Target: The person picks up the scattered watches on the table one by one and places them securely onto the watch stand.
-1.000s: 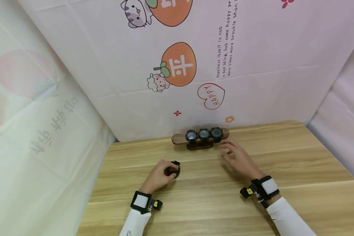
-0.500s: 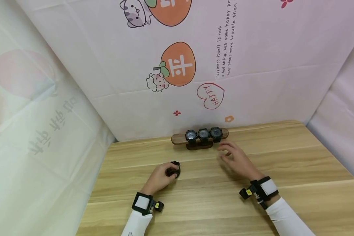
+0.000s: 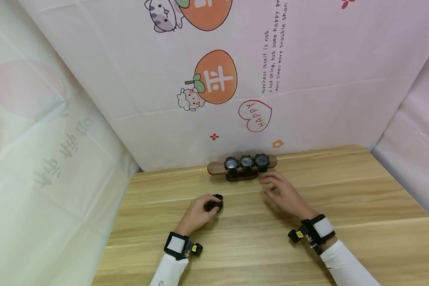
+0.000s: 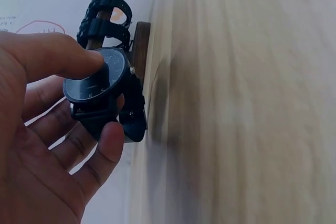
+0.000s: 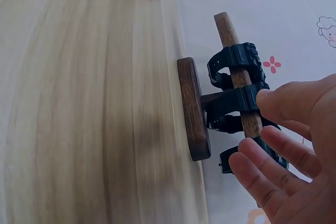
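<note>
My left hand grips a black wristwatch above the table, to the front left of a wooden watch stand. In the left wrist view the round dark dial of this wristwatch shows, with a thumb across its face and fingers around the strap. The stand's bar carries three black watches: a left one, a middle one and a right one. My right hand holds nothing. Its loosely bent fingers hover by the right end of the stand, close to the right watch.
The light wood table runs back to a white printed cloth that hangs right behind the stand. Another cloth hangs along the left side. The stand rests on a dark wooden base near the table's back edge.
My left hand has moved a little right and away from me with the wristwatch in it, closer to the stand. My right hand has drifted slightly left.
</note>
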Available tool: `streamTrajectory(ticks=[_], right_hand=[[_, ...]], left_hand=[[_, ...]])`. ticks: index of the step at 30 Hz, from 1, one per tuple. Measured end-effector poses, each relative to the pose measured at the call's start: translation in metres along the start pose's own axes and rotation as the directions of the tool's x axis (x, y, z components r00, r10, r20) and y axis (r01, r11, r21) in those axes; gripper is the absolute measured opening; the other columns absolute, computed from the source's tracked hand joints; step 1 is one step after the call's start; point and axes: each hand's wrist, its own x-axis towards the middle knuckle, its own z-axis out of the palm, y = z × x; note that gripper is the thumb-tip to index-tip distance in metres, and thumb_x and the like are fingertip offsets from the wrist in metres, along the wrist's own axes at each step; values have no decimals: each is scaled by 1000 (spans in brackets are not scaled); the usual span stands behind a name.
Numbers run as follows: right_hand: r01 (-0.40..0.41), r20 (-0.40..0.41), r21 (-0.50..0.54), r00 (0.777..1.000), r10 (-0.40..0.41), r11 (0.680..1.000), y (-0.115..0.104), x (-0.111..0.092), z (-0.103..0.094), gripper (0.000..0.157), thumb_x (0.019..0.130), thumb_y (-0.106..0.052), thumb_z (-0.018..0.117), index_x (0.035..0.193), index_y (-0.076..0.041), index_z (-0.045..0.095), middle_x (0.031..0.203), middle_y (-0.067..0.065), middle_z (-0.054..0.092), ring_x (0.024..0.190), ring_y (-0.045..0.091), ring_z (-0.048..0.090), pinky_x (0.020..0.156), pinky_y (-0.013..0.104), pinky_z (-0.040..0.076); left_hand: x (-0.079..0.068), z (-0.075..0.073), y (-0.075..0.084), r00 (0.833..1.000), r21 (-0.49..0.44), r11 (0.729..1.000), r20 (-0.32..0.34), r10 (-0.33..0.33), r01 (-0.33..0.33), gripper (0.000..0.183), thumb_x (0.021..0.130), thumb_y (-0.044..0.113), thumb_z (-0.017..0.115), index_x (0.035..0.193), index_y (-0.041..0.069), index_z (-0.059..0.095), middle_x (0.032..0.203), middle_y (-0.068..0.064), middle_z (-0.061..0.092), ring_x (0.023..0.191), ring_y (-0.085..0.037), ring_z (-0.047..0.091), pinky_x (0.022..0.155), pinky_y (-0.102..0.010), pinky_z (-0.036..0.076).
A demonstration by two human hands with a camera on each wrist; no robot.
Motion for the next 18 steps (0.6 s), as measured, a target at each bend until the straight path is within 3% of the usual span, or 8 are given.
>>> streamTrajectory(ticks=[10, 18], right_hand=[[-3, 37, -25, 999, 4, 1000, -8, 0, 9, 29, 86, -1, 70, 113, -8, 65, 130, 11, 52, 106, 22, 56, 74, 36, 58], [-4, 71, -2, 997, 4, 1000, -18, -1, 22, 30, 85, -2, 70, 112, -15, 65, 128, 4, 55, 100, 21, 59, 75, 33, 58]], left_hand=[[9, 7, 11, 997, -38, 996, -7, 77, -78, 23, 93, 20, 65, 116, 18, 68, 110, 6, 63, 92, -9, 59, 71, -26, 54], [17, 14, 23, 993, -91, 989, -33, 114, -117, 24, 93, 19, 65, 117, 17, 68, 112, 6, 65, 95, -9, 60, 69, -25, 56]])
